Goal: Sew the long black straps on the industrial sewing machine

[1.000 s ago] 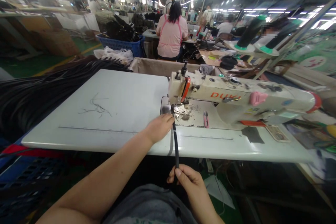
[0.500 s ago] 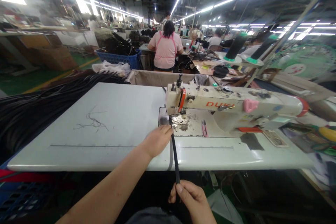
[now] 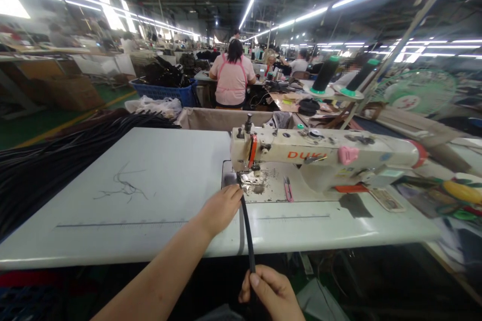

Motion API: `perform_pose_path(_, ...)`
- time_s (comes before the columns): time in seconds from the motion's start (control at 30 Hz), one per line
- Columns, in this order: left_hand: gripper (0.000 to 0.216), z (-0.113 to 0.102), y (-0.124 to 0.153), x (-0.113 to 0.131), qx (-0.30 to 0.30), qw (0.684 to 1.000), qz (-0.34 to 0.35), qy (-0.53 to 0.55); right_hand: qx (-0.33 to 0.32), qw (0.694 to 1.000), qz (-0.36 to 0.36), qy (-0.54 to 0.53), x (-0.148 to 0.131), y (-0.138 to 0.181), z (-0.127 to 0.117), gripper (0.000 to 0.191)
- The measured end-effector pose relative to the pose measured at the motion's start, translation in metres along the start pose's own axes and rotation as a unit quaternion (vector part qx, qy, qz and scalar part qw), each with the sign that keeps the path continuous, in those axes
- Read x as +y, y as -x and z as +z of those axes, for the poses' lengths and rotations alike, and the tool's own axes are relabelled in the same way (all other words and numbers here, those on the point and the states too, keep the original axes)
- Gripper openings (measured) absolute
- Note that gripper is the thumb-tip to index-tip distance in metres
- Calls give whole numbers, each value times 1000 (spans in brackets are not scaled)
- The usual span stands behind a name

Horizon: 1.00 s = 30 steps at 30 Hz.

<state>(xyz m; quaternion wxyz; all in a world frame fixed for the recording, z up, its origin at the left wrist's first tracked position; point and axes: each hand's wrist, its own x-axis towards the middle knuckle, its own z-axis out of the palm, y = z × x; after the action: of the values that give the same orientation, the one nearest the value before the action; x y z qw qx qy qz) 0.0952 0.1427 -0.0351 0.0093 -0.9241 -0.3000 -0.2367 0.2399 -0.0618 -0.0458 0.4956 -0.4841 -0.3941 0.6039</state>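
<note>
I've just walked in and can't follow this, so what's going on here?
A person is at a sewing machine, with a black strip running toward its needle area. The left hand is on the strip close to the machine, while the right hand pinches it nearer the body. Pink-handled snips lie to the right of the strip, and loose threads lie on the white tabletop.

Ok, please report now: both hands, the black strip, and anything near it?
Left hand at black strip, by sewing machine head. Right hand pinching strip, off table's near edge. Pink-handled snips apart from strip, on machine bed.
</note>
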Motion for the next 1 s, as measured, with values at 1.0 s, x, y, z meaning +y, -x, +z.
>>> perform_pose_path(1.0, 41, 36, 25, -40, 46, 975, 182, -120, 37, 996, 20, -82, -27, -29, 28, 66)
